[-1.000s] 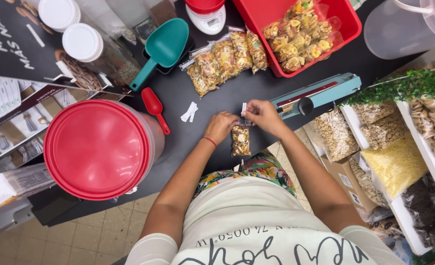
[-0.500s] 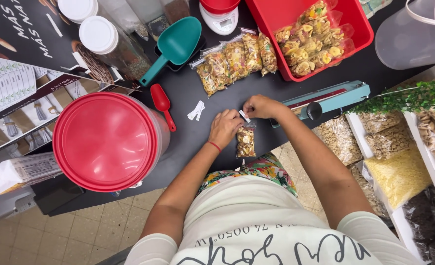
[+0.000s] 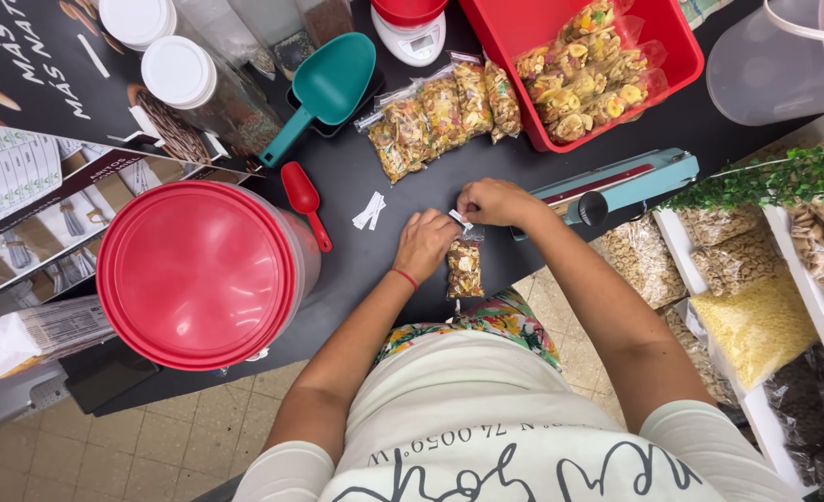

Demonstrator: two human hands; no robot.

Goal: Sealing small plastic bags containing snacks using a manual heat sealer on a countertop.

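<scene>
A small clear bag of mixed nuts and dried fruit (image 3: 465, 270) hangs over the near edge of the black counter (image 3: 365, 177). My left hand (image 3: 424, 244) pinches the bag's neck from the left. My right hand (image 3: 491, 202) grips a small white tie at the top of the bag. A few loose white ties (image 3: 370, 210) lie on the counter just left of my hands. A red band circles my left wrist.
A big tub with a red lid (image 3: 198, 274) stands at left, a red scoop (image 3: 304, 200) and teal scoop (image 3: 319, 93) beside it. Several filled bags (image 3: 440, 110) lie behind; a red tray (image 3: 682, 56) holds more. A teal heat sealer (image 3: 617, 186) sits right, above bins of dry goods (image 3: 756, 316).
The view has shifted slightly. Both hands stay at the top of the small bag, working the white tie; the bag hangs in about the same place.
</scene>
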